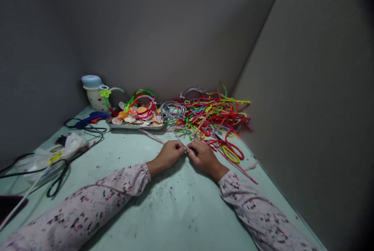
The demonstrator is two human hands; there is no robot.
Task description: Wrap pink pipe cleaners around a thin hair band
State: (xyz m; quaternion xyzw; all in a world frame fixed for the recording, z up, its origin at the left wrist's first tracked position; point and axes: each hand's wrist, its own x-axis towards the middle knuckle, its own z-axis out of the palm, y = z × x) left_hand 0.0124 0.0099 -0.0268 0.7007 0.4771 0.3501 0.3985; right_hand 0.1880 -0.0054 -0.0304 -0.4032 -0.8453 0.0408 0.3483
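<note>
— From the head camera, what can't we make out?

— The thing pinched between our hands. Our left hand (171,153) and right hand (203,157) meet fingertip to fingertip on the pale green table (163,212), and only a thin pale strand (177,139) shows running up and away from the pinch; its near end is buried in our fingers. Something dark sits under the right fingers, too small to name.

— So the grips?

— Both hands are curled closed on that strand, left thumb and forefinger pressed at the meeting point, right fingers folded tight beside them.

— And what's cut off?

— Our sleeves run out at the bottom edge, and a dark object at the far left is clipped.

— Around the strand?

— It leads toward the pile of pipe cleaners (210,114), just behind the right hand. The tray of shells (136,120) lies behind the left hand, the scissors (58,181) well apart to the left.
</note>
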